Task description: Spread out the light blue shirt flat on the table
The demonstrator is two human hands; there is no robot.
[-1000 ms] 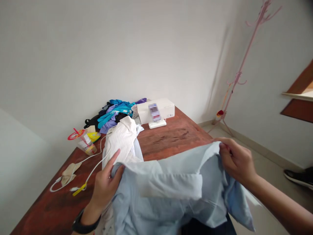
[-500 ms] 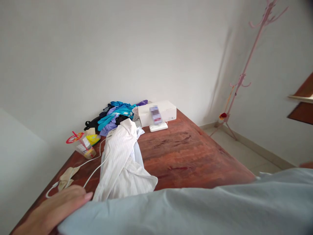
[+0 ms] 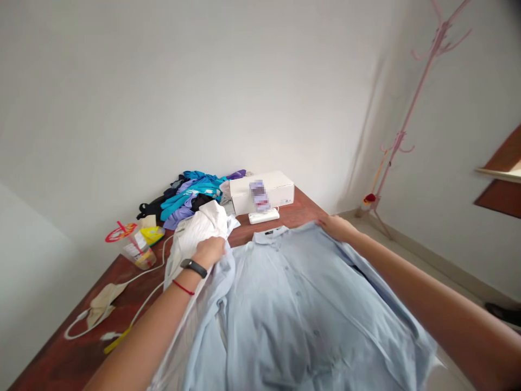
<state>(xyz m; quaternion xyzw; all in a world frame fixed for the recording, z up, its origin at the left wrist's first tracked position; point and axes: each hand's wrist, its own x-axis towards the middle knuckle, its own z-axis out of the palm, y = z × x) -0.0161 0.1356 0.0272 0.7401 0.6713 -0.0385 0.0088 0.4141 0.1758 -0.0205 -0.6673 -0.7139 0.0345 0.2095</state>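
A light blue button-up shirt (image 3: 293,304) lies spread front-up across the brown wooden table (image 3: 69,355), its collar toward the far side. My left hand (image 3: 209,251) grips the shirt's left shoulder, close against a white striped garment (image 3: 195,231). My right hand (image 3: 337,227) holds the shirt's right shoulder near the table's right edge. Both arms are stretched forward over the shirt. A black band and a red string sit on my left wrist.
A pile of blue, purple and black clothes (image 3: 187,195) sits at the far wall beside a white box (image 3: 262,191) and a white power strip (image 3: 264,216). A plastic cup (image 3: 132,247), a white cable (image 3: 122,293) and a beige cloth (image 3: 100,304) lie left. A pink coat stand (image 3: 402,130) rises at right.
The blue shirt was bunched in both hands near me, then swung up and out. It now lies flat on the table with my arms extended to its shoulders.
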